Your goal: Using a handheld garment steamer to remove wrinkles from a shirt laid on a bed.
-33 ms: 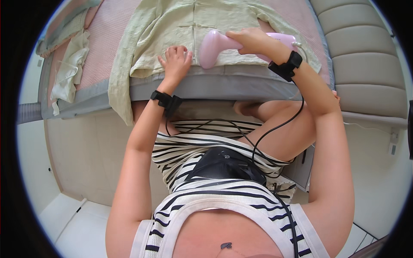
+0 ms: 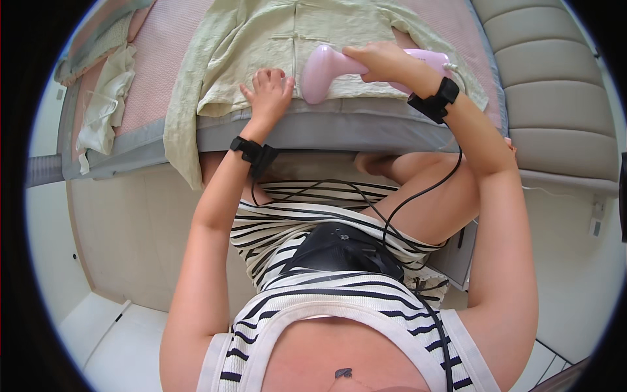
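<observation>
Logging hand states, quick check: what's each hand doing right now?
Left hand: open, palm down over the pale green shirt.
Right hand: closed, holding the pink handheld garment steamer.

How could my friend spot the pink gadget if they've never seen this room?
Find the bed, then the pale green garment spread on it. Over the garment, in the person's right grip, is the pink gadget. The bed cover is pink too, but bumpy; this is smooth, with a rounded head.
</observation>
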A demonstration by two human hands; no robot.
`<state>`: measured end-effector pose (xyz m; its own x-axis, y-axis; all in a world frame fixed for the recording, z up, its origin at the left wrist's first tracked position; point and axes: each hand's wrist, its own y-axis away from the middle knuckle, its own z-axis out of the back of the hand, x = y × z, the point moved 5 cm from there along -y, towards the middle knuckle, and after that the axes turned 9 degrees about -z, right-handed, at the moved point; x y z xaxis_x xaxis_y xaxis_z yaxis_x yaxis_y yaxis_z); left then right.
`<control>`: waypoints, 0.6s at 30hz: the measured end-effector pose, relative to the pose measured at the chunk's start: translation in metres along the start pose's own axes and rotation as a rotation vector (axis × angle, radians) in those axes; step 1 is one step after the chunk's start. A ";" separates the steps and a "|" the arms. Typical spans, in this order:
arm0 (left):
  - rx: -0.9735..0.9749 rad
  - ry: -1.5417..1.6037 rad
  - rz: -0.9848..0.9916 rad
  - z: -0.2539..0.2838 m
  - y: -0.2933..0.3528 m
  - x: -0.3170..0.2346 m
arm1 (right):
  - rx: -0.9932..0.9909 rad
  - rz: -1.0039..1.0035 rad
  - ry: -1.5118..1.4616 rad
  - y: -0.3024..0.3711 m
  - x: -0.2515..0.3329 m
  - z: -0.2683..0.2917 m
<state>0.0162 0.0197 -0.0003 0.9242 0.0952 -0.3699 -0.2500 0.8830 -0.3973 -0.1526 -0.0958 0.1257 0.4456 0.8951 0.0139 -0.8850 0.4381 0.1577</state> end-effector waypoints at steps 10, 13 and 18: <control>-0.002 -0.156 -0.103 -0.005 0.009 -0.009 | 0.053 -0.039 -0.021 0.000 0.006 0.008; 0.047 -0.158 -0.090 -0.006 0.011 -0.007 | 0.085 -0.035 -0.006 -0.001 0.005 0.006; 0.067 -0.139 -0.094 -0.007 0.010 -0.007 | 0.061 -0.038 -0.017 0.010 -0.003 0.007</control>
<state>0.0051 0.0250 -0.0077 0.9748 0.0694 -0.2121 -0.1451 0.9192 -0.3660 -0.1617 -0.0944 0.1340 0.4813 0.8762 0.0239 -0.8578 0.4652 0.2183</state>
